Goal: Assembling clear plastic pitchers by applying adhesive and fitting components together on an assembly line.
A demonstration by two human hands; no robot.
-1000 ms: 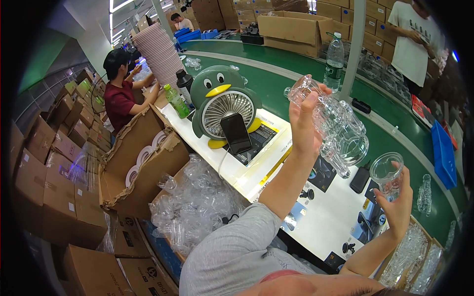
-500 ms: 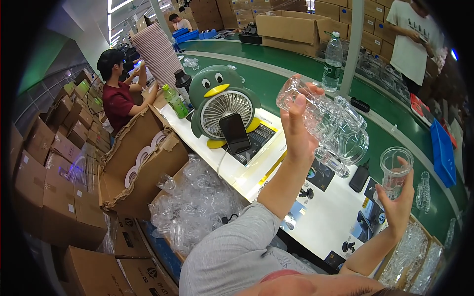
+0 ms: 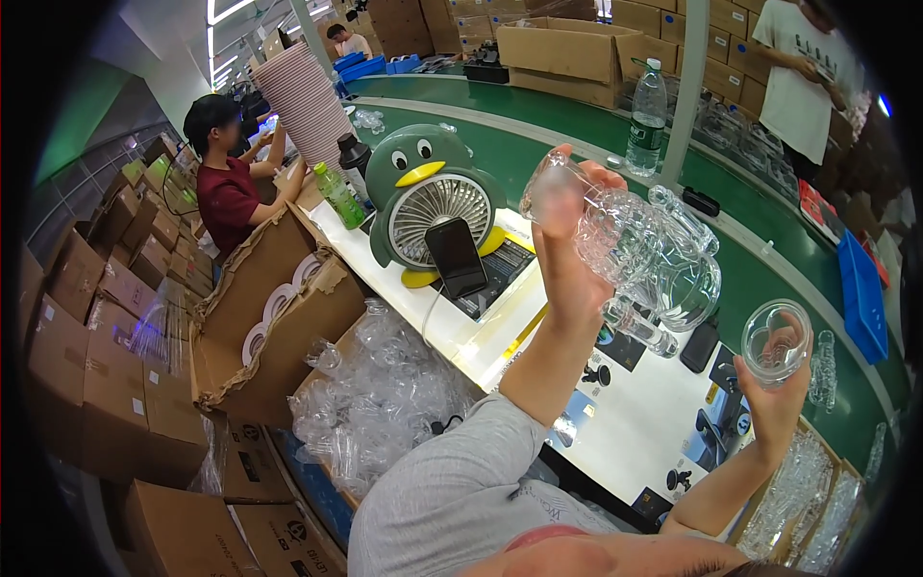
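Observation:
My left hand (image 3: 574, 264) is raised above the bench, its fingers closed around a clear plastic piece (image 3: 659, 252) with several rounded, tube-like parts. The exact kind of that piece is hard to make out. On the right, my right hand (image 3: 777, 404) grips a clear plastic cup (image 3: 769, 358), its round mouth tilted toward me. The two pieces are apart from each other. Beneath them, a white worktop (image 3: 611, 423) has printed pictures on it, and a black case (image 3: 700, 348) lies near its far edge.
A green penguin-shaped fan (image 3: 423, 192) stands on the bench with a phone (image 3: 456, 258) leaning against it. Beyond runs a green conveyor (image 3: 538, 125) bearing a water bottle (image 3: 646, 120). Clear plastic parts (image 3: 370, 394) fill a box at left. Another person (image 3: 229, 197) sits far left.
The cup in my right hand has tipped so that its opening faces me more. My left hand has shifted slightly left with the clear plastic piece.

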